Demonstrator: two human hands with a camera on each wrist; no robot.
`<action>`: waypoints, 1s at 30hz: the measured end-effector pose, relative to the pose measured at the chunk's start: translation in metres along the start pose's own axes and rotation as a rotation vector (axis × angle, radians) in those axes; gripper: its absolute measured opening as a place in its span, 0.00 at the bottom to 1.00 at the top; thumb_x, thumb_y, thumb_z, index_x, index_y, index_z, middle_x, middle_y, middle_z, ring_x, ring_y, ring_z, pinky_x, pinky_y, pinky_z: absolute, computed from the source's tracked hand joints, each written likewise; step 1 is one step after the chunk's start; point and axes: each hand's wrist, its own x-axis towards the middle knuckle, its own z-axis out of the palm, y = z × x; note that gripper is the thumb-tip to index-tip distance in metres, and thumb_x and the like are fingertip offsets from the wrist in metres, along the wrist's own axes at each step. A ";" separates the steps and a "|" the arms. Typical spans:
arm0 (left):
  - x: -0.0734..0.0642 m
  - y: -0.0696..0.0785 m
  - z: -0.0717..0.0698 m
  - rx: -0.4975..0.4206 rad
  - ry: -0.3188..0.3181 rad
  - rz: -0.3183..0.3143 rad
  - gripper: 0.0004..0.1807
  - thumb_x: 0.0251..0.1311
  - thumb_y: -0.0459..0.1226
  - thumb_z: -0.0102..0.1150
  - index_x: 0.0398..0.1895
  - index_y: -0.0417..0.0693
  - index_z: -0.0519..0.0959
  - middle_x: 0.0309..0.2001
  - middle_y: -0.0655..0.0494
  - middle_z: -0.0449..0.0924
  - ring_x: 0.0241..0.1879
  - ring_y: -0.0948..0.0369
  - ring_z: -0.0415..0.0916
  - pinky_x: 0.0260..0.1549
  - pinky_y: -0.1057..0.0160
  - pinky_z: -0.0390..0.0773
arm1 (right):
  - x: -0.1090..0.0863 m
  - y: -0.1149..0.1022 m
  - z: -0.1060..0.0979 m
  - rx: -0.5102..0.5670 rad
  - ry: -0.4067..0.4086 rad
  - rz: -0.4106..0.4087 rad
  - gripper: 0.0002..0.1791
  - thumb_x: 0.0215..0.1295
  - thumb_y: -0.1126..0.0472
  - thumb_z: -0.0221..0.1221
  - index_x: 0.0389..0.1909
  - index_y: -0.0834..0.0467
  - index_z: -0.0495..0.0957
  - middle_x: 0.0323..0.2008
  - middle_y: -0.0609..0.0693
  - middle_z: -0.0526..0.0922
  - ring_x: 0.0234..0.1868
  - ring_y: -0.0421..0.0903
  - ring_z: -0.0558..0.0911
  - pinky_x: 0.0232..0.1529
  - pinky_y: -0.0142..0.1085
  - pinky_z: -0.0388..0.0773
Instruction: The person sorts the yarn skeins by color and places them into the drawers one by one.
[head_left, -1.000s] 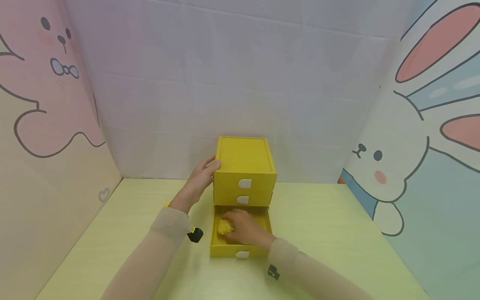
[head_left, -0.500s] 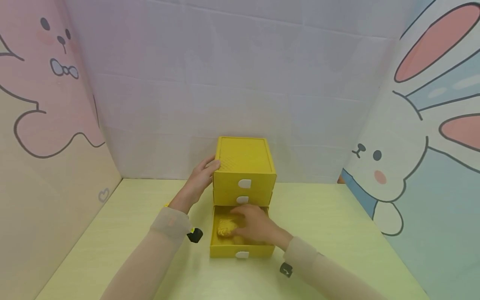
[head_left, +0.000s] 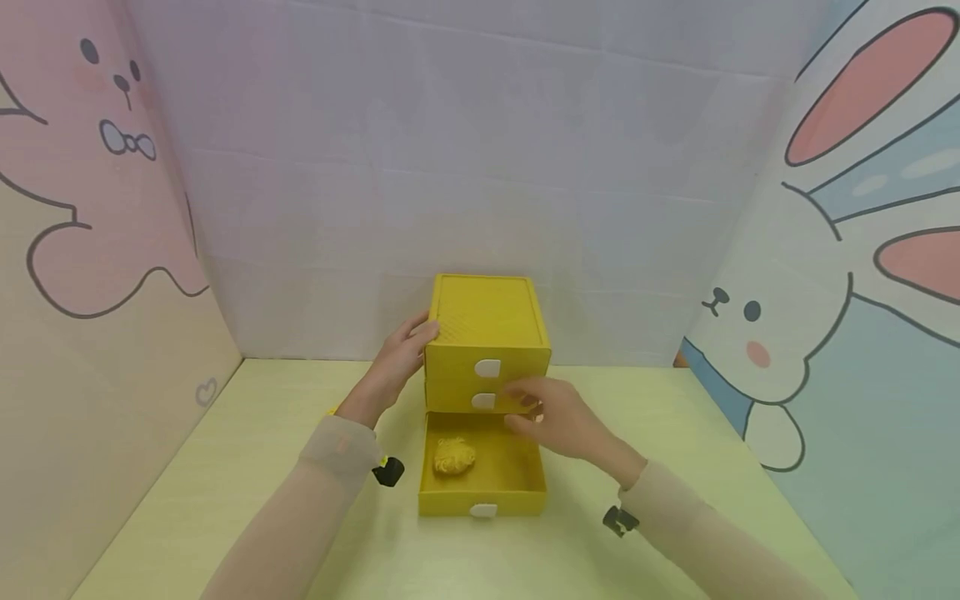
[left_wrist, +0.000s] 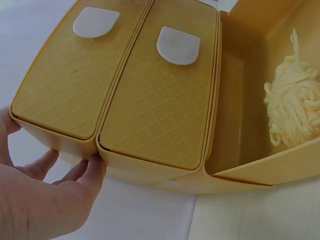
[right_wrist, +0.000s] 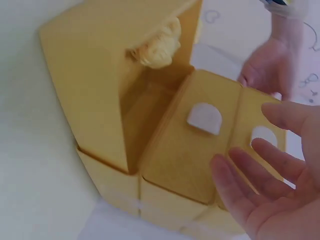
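Observation:
A yellow three-drawer box [head_left: 491, 310] stands against the back wall, its bottom drawer [head_left: 510, 467] pulled out. On the left part of that drawer's floor lies a tangled bundle of pale yellow yarn [head_left: 453, 456], also showing in the left wrist view as loose loops of yarn [left_wrist: 296, 102]. My left hand [head_left: 395, 360] rests on the box's left side, fingertips touching the wall near the top front edge. Over the drawer's right rear part, in front of the middle drawer, hovers my right hand [head_left: 558, 417]. Its fingers are spread and loosely bent, with nothing between them.
The upper two drawers, with white tabs [head_left: 487, 367], are closed. A pale table [head_left: 637, 467] extends around the box. White cloth [head_left: 337, 208] hangs behind, and side panels carry a pink bear [head_left: 97, 150] and a white rabbit [head_left: 772, 333].
My right hand has let go of the yarn, leaving it in the bottom drawer, and moved up and to the right. My left hand stays on the box.

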 end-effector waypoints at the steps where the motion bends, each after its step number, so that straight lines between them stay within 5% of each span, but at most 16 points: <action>1: 0.000 0.000 0.000 0.000 -0.002 -0.001 0.40 0.80 0.58 0.51 0.88 0.62 0.51 0.83 0.47 0.55 0.83 0.45 0.52 0.81 0.43 0.55 | 0.001 -0.001 -0.006 0.009 0.029 -0.009 0.19 0.68 0.64 0.71 0.57 0.65 0.84 0.51 0.58 0.89 0.46 0.55 0.88 0.46 0.48 0.90; 7: 0.000 -0.001 -0.001 -0.002 -0.003 -0.003 0.40 0.80 0.58 0.51 0.88 0.62 0.50 0.83 0.47 0.55 0.83 0.44 0.52 0.81 0.43 0.54 | 0.012 0.003 -0.036 0.043 0.241 -0.041 0.15 0.67 0.67 0.71 0.54 0.65 0.86 0.46 0.57 0.91 0.40 0.51 0.90 0.41 0.45 0.91; 14: 0.001 -0.001 0.000 0.000 0.000 -0.002 0.40 0.80 0.58 0.51 0.88 0.63 0.50 0.83 0.48 0.54 0.83 0.44 0.51 0.82 0.43 0.54 | 0.028 0.016 -0.050 0.021 0.412 0.101 0.14 0.72 0.62 0.67 0.55 0.62 0.86 0.41 0.54 0.91 0.38 0.51 0.89 0.41 0.42 0.90; 19: 0.002 -0.001 0.000 0.001 -0.002 -0.001 0.40 0.81 0.57 0.51 0.88 0.62 0.50 0.83 0.47 0.54 0.83 0.44 0.52 0.81 0.42 0.54 | 0.038 0.026 -0.051 0.099 0.429 0.229 0.18 0.76 0.58 0.63 0.61 0.60 0.83 0.53 0.58 0.89 0.48 0.56 0.88 0.50 0.49 0.89; 25: 0.002 -0.001 0.000 0.001 0.000 -0.006 0.40 0.80 0.58 0.51 0.88 0.62 0.50 0.84 0.48 0.53 0.82 0.44 0.52 0.81 0.43 0.55 | 0.051 0.030 -0.046 0.299 0.375 0.420 0.28 0.79 0.48 0.57 0.74 0.56 0.73 0.67 0.59 0.80 0.65 0.60 0.80 0.65 0.56 0.80; 30: 0.002 -0.002 0.000 -0.002 0.004 -0.003 0.40 0.80 0.58 0.51 0.88 0.62 0.51 0.84 0.49 0.53 0.82 0.44 0.52 0.81 0.42 0.54 | 0.061 0.031 -0.038 0.490 0.348 0.497 0.33 0.83 0.48 0.51 0.80 0.60 0.63 0.76 0.61 0.69 0.74 0.61 0.71 0.74 0.56 0.72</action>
